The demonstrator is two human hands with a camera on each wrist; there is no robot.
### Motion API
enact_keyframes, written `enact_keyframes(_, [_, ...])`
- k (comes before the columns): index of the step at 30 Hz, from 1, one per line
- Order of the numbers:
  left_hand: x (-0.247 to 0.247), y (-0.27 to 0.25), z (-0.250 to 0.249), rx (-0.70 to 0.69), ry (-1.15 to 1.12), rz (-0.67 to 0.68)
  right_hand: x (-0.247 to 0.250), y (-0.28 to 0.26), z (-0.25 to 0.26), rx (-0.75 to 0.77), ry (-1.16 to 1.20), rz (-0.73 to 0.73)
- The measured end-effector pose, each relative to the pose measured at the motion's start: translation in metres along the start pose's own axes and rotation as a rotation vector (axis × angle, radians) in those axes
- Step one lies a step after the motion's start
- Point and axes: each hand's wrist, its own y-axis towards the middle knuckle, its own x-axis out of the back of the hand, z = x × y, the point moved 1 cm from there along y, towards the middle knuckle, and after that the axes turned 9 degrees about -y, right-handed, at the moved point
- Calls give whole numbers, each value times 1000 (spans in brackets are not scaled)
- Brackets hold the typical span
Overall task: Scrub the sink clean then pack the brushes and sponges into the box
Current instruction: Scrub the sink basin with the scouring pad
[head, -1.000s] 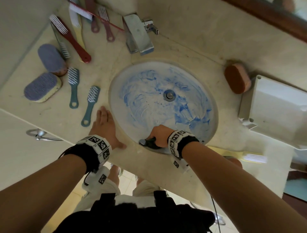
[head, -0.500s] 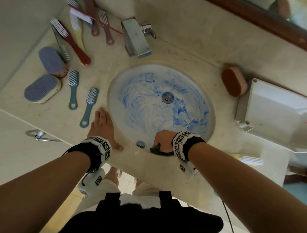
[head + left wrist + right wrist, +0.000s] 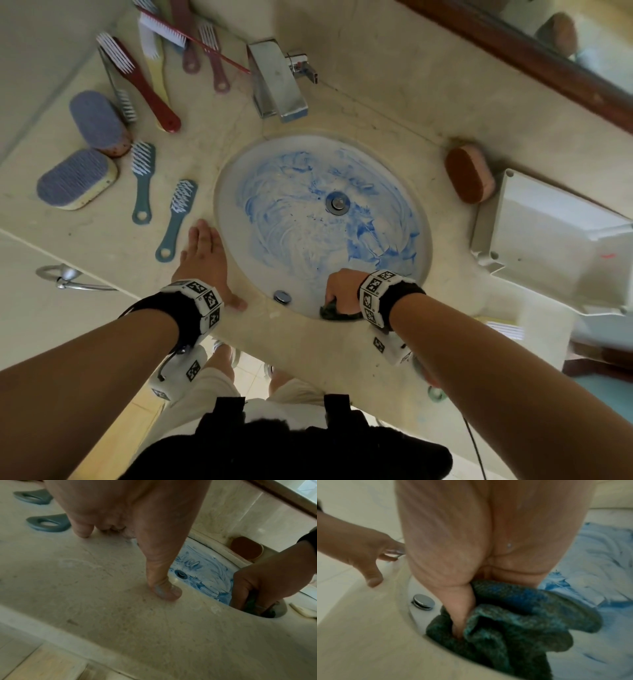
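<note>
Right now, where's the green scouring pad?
In the right hand, crumpled against the near wall of the sink, just right of the chrome overflow cap; the right wrist view shows the green scouring pad best.

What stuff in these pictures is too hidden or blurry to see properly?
- Green scouring pad: head view, mostly hidden under the right hand.
- Yellow brush: head view, handle hidden behind the right forearm.
- White box: cut off by the right edge.
- Teal brushes: left wrist view, bristles hidden behind the left hand.

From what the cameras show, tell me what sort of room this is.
Most likely a bathroom: an oval sink set in a stone countertop, a chrome faucet behind it, and a wood-framed mirror on the wall.
</note>
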Motion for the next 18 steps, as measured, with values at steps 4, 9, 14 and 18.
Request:
enact_keyframes(4, [-1, 1, 3, -13, -8, -11, 6, 8, 23, 41, 83, -47])
enact_keyframes(9, [1, 0, 4, -33, 26, -27, -1, 3, 23, -15, 144, -84])
enact_keyframes(14, [7, -7, 0, -51, 116, -52, -9, -14, 3, -166, 99, -70])
enact_keyframes(18, [25, -5, 6, -108, 12, -36, 2, -32, 9, -198, 234, -258])
